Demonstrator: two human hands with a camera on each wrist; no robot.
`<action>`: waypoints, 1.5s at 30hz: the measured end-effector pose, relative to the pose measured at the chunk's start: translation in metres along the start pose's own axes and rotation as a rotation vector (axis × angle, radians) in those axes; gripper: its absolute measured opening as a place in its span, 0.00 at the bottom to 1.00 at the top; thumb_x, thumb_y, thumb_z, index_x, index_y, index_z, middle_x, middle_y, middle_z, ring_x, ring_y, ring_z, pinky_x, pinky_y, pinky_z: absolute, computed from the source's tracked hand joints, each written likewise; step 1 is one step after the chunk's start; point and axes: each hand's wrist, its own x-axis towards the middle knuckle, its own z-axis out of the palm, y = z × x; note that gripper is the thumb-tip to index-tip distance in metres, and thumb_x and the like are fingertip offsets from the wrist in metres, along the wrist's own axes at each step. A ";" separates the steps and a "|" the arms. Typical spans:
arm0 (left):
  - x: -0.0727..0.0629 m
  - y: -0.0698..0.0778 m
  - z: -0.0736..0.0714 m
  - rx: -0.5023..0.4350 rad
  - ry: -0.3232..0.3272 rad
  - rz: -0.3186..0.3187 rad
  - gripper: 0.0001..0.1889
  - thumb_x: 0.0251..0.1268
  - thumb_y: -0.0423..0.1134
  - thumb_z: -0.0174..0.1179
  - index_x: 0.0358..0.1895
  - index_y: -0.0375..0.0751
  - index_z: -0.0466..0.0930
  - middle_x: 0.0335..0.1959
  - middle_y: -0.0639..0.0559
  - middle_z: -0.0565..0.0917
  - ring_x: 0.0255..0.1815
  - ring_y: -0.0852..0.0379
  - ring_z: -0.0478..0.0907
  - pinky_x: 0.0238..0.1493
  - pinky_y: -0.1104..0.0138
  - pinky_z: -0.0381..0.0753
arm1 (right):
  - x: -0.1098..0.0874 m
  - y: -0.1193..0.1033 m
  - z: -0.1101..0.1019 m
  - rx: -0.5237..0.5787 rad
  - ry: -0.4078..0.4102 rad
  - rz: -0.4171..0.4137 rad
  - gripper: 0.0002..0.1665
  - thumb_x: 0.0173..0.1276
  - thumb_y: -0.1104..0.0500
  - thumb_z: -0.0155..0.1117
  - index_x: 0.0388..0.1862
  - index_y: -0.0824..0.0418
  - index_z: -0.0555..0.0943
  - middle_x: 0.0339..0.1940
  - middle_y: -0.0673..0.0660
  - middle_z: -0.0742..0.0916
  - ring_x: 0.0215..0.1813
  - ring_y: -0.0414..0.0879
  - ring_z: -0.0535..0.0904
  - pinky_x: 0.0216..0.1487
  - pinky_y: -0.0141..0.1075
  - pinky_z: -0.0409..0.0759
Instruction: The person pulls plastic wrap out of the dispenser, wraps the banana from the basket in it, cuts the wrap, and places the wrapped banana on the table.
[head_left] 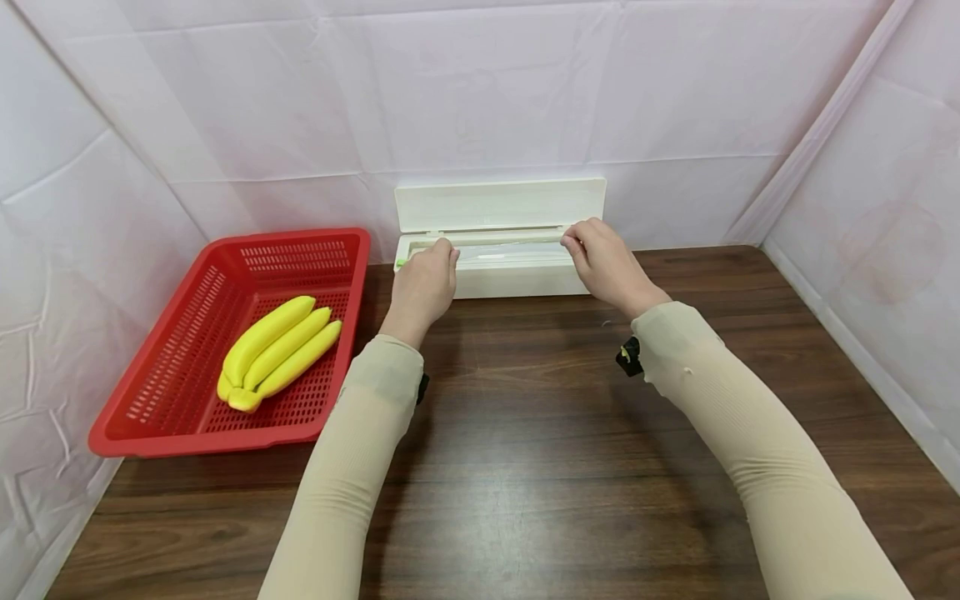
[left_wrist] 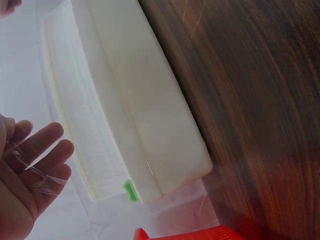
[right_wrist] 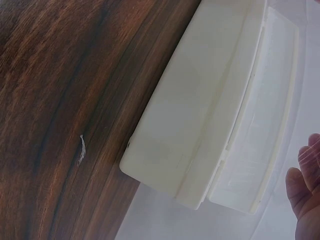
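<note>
A long white cling film dispenser (head_left: pixel 517 283) stands against the back wall with its lid (head_left: pixel 502 206) raised. Clear cling film (head_left: pixel 510 249) stretches between both hands over its open top. My left hand (head_left: pixel 422 287) pinches the film near the dispenser's left end; in the left wrist view the film (left_wrist: pixel 47 186) lies wrinkled across the fingers. At the other end, my right hand (head_left: pixel 606 262) pinches the film between thumb and fingers. A green piece (left_wrist: pixel 130 191) shows at the dispenser's left end. The right wrist view catches only part of the right hand (right_wrist: pixel 307 187).
To the left, a red plastic basket (head_left: pixel 358 267) holds a bunch of yellow bananas (head_left: pixel 281 350). A small clear scrap (right_wrist: pixel 82 150) lies on the dark wooden table (head_left: pixel 517 450) before the dispenser's right end. White sheeting (head_left: pixel 480 92) encloses the back and sides.
</note>
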 end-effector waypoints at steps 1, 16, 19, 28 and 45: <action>0.000 0.000 0.000 0.000 0.000 -0.001 0.16 0.76 0.44 0.38 0.40 0.35 0.71 0.30 0.39 0.80 0.34 0.40 0.81 0.32 0.51 0.78 | 0.000 0.000 0.000 -0.002 -0.002 0.002 0.17 0.77 0.55 0.43 0.46 0.66 0.75 0.41 0.60 0.78 0.42 0.52 0.70 0.47 0.45 0.69; -0.004 0.000 -0.003 -0.010 0.000 -0.010 0.16 0.76 0.46 0.39 0.42 0.38 0.72 0.30 0.42 0.81 0.34 0.42 0.81 0.31 0.52 0.79 | -0.007 -0.003 -0.001 0.025 -0.063 0.057 0.21 0.77 0.50 0.39 0.48 0.64 0.74 0.35 0.58 0.79 0.32 0.51 0.68 0.41 0.43 0.68; -0.004 -0.001 -0.002 -0.015 0.010 -0.002 0.16 0.76 0.46 0.39 0.42 0.38 0.73 0.30 0.42 0.81 0.35 0.42 0.81 0.31 0.52 0.79 | -0.008 -0.004 -0.001 0.033 -0.065 0.061 0.20 0.77 0.50 0.40 0.47 0.62 0.74 0.34 0.57 0.79 0.31 0.50 0.67 0.41 0.42 0.67; -0.006 -0.001 -0.003 -0.015 0.048 0.020 0.16 0.76 0.45 0.41 0.39 0.37 0.72 0.26 0.42 0.80 0.31 0.42 0.81 0.28 0.53 0.78 | -0.009 -0.005 -0.003 0.032 -0.064 0.061 0.20 0.76 0.48 0.40 0.47 0.61 0.74 0.32 0.56 0.77 0.31 0.50 0.67 0.40 0.42 0.67; -0.007 0.004 -0.005 -0.025 0.080 0.020 0.14 0.75 0.45 0.43 0.38 0.40 0.74 0.25 0.41 0.79 0.32 0.42 0.81 0.28 0.51 0.78 | -0.012 -0.004 -0.007 0.029 -0.044 0.060 0.18 0.77 0.50 0.41 0.47 0.61 0.75 0.38 0.58 0.80 0.32 0.50 0.69 0.40 0.42 0.69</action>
